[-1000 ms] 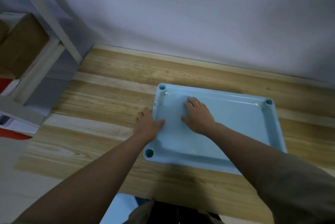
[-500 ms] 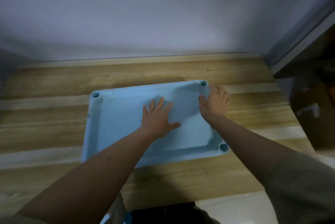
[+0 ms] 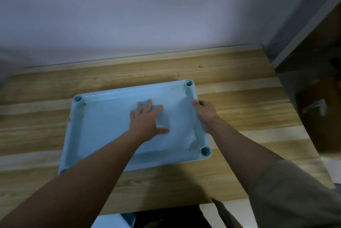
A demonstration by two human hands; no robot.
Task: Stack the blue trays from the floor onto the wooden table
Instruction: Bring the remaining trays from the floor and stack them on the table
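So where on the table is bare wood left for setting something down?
Bare wooden table runs between the blue tray and the wall, and left of the tray. Right of it, the right hand at the rim crowds the strip; the left hand presses inside the tray.

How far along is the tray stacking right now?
Done: one blue tray lies on the table. In hand: left hand presses flat inside it, right hand holds its right rim. Left: something blue shows below the table edge, possibly another tray.

Glossy plastic tray (image 3: 110,126), grained wooden table (image 3: 239,117)
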